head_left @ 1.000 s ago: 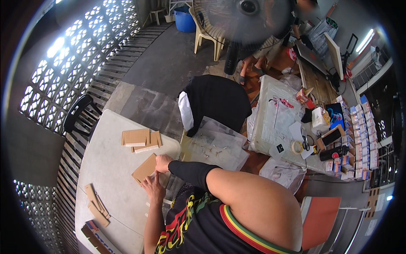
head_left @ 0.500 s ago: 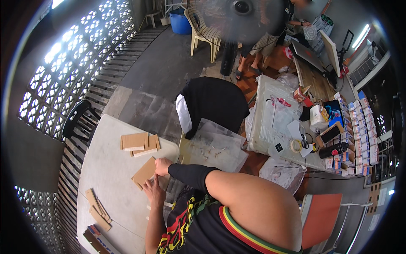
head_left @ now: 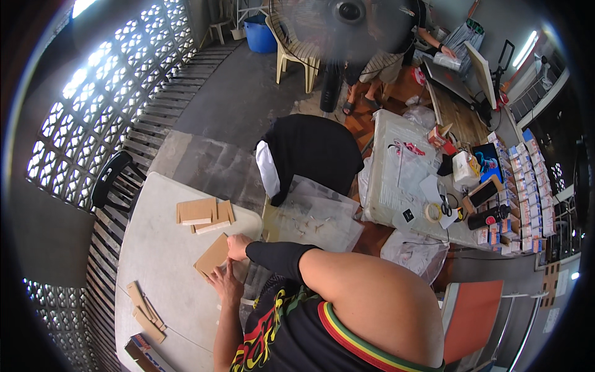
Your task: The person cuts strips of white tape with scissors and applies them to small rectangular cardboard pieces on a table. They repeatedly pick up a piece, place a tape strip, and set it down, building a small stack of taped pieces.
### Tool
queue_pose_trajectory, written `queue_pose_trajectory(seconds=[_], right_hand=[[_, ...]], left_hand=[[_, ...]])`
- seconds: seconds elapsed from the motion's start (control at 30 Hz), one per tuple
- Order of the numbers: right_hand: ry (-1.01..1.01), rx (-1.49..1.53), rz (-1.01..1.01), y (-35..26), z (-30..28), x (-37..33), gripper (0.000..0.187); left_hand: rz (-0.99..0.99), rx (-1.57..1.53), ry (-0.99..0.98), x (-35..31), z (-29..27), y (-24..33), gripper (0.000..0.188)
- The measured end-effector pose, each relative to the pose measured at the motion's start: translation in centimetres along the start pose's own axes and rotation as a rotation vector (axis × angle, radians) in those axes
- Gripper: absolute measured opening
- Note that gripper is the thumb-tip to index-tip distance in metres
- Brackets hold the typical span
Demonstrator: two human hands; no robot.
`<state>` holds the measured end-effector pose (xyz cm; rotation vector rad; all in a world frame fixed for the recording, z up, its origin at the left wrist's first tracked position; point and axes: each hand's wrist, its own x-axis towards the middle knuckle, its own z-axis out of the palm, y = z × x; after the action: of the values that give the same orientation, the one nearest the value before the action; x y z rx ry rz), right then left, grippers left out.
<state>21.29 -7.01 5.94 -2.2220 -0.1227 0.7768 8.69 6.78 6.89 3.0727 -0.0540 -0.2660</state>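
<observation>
On the white table, a flat brown cardboard piece [head_left: 212, 253] lies at an angle under my hands. My right hand [head_left: 238, 247], below a black sleeve, is closed with its fingers pinched at the cardboard's right edge. Just below it, my left hand [head_left: 226, 283] grips the cardboard's lower edge, thumb and fingers close to the right hand. Any small thing between the fingertips is hidden. Farther up the table, overlapping cardboard pieces [head_left: 198, 209] with pale strips along their edges lie stacked. Narrow cardboard strips [head_left: 146, 313] are at the left.
An open printed box [head_left: 147, 354] sits at the table's near edge. Beyond the table stands a chair draped with black cloth [head_left: 313, 152]. To the right, a plastic-covered table [head_left: 396, 180] holds a tape roll [head_left: 432, 212], scissors, a black bottle [head_left: 489, 218] and rows of small boxes. A person stands behind a fan.
My hands stay at the cardboard's edge with only a slight shift. At the back, the other person's arm has reached out to the right with a pale object.
</observation>
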Motion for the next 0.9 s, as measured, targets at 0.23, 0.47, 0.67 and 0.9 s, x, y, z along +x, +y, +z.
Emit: queue_pose_trajectory(seconds=[0.23,0.47,0.67,0.9], right_hand=[[0.025,0.028,-0.048,-0.6,-0.9,-1.2,0.013],[-0.049,0.077,0.009,-1.2,-1.8,-1.5,0.017],[-0.028,0.092,0.012,-1.1,-1.6,-1.6,0.014],[-0.008,0.106,0.014,-1.0,-1.5,-1.7,0.012]], left_hand=[[0.009,0.009,-0.014,0.1,-0.1,-0.1,0.08],[0.005,0.009,-0.024,0.1,-0.6,0.1,0.085],[0.029,0.044,-0.011,0.0,-0.4,-0.2,0.086],[0.052,0.072,0.008,0.0,-0.4,-0.3,0.083]])
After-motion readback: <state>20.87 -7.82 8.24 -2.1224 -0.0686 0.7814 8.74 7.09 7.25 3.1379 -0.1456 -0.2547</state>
